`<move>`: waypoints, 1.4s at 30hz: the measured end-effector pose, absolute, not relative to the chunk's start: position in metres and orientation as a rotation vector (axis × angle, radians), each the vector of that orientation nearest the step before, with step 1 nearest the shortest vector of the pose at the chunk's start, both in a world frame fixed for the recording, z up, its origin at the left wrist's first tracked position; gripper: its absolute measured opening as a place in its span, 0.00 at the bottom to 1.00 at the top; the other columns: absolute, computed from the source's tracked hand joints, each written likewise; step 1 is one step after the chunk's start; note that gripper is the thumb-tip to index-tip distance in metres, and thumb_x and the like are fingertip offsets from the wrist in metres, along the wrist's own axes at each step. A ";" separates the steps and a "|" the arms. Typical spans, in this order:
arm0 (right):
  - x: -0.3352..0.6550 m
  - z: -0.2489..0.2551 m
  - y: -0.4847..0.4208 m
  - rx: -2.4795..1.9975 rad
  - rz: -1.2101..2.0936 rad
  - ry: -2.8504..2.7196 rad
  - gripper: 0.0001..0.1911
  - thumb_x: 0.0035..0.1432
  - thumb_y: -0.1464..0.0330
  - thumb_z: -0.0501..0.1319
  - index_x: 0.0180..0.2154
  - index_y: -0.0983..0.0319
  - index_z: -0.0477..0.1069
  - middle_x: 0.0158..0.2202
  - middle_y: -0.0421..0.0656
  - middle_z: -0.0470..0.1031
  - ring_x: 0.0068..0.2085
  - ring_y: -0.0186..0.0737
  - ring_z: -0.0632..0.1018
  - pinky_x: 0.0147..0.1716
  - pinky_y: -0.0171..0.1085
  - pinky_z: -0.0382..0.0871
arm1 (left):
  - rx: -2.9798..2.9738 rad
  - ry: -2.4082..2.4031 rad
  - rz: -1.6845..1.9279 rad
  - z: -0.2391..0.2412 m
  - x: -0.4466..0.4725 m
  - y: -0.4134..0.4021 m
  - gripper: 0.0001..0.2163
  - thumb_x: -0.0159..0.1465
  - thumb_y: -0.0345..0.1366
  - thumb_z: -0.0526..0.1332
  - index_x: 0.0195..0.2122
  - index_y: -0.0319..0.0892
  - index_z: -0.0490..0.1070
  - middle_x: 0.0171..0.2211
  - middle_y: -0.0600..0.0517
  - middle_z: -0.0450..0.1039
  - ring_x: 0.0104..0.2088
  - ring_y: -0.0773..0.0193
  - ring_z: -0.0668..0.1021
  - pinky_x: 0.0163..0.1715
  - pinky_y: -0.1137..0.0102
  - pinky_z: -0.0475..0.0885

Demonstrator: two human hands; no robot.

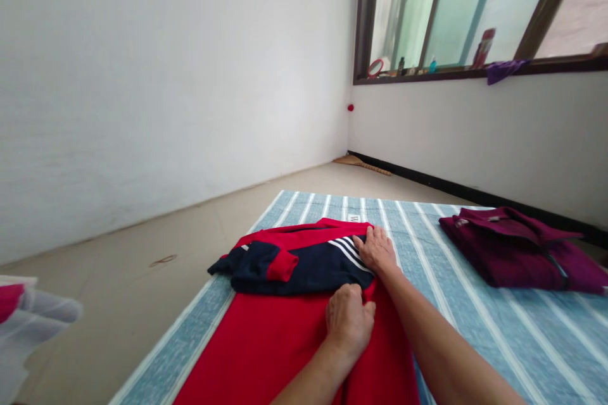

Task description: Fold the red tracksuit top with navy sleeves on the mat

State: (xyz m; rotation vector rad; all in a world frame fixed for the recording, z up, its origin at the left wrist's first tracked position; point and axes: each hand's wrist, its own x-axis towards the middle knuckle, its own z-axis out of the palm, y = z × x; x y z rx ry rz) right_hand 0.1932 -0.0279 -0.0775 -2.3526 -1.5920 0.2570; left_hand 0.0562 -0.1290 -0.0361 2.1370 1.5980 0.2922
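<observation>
A red jacket (pixel 280 342) lies spread on a blue cloth with white stripes (pixel 418 247). Its navy sleeve (pixel 313 272), with white stripes near the shoulder and a red cuff (pixel 283 265), is folded across the upper part. My right hand (pixel 377 250) rests flat on the shoulder end beside the white stripes, fingers stretched out. Closer to me, my left hand (pixel 349 319) is closed at the sleeve's lower edge, its fingers curled on the fabric. What lies inside that grip is partly hidden.
A folded maroon garment (pixel 517 259) lies on the cloth at right. White sheer material (pixel 42 323) with red shows at the left edge. A broom-like item (pixel 363 163) lies by the far corner, and a thin loop (pixel 163 261) on the floor. Small items line the window sill (pixel 432 74).
</observation>
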 end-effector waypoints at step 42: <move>0.200 -0.029 -0.113 -1.507 0.743 -2.244 0.19 0.44 0.78 0.50 0.33 0.56 0.74 0.24 0.35 0.75 0.25 0.33 0.72 0.23 0.30 0.57 | 1.952 1.355 0.658 -0.070 0.043 -0.128 0.28 0.57 0.26 0.59 0.58 0.36 0.52 0.39 0.44 0.75 0.39 0.54 0.78 0.37 0.65 0.70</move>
